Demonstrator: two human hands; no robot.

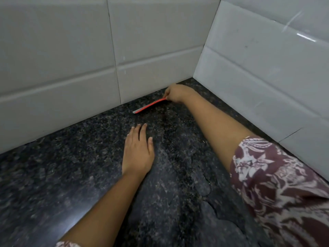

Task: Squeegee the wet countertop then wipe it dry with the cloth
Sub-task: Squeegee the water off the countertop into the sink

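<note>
Far back by the corner, at about one o'clock from the left hand, the right hand (175, 93) is clamped on one end of the squeegee (149, 105) — fingers curled over it, thumb side toward the wall. From that grip the squeegee runs out toward eight o'clock, a thin red strip with a pale grey edge, its long side down on the counter (62, 175) and just beside the foot of the back wall (71, 59). The right forearm stretches diagonally back toward five o'clock, ending in a maroon sleeve (277, 184) with a white pattern.

The left hand (138, 152) lies flat on the counter, palm down, fingers straight and close together, holding nothing; its fingertips point toward twelve o'clock, short of the squeegee's free end.

Around both hands spreads dark speckled stone, with a glossy wet patch — rounded edges — between the two forearms. White tile also covers the side wall (267, 59) at three o'clock.
</note>
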